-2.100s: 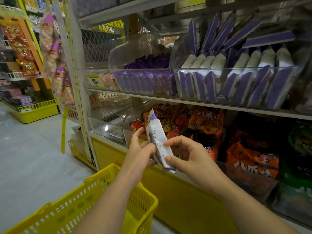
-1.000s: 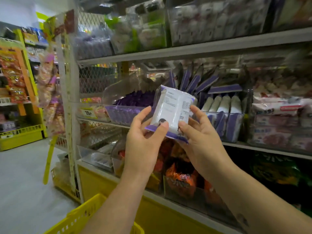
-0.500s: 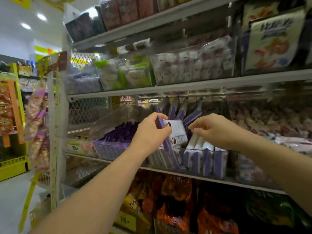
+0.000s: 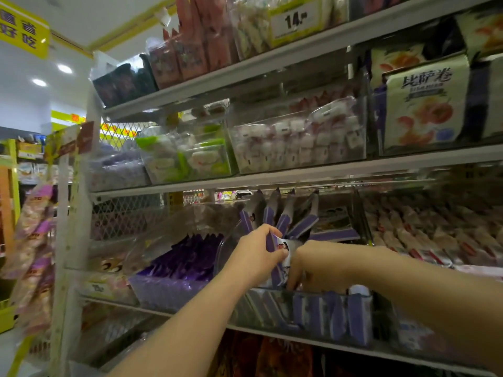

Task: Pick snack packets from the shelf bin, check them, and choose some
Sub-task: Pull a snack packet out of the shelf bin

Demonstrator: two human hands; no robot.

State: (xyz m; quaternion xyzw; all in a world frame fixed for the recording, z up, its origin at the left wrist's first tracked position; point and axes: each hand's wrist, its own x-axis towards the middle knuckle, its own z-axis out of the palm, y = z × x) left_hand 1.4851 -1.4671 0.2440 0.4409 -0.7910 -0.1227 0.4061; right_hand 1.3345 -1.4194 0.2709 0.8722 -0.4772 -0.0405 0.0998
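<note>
Our right hand (image 4: 317,263) sunk in the clear plastic bin (image 4: 313,311), fingers hidden, grip untellable, left hand (image 4: 255,255) pinching a purple-and-white snack packet (image 4: 284,247)

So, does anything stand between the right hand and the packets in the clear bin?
Nothing visible does. The right hand reaches over the front wall of the bin, fingers down among the packets. The left hand grips one packet beside it.
</note>
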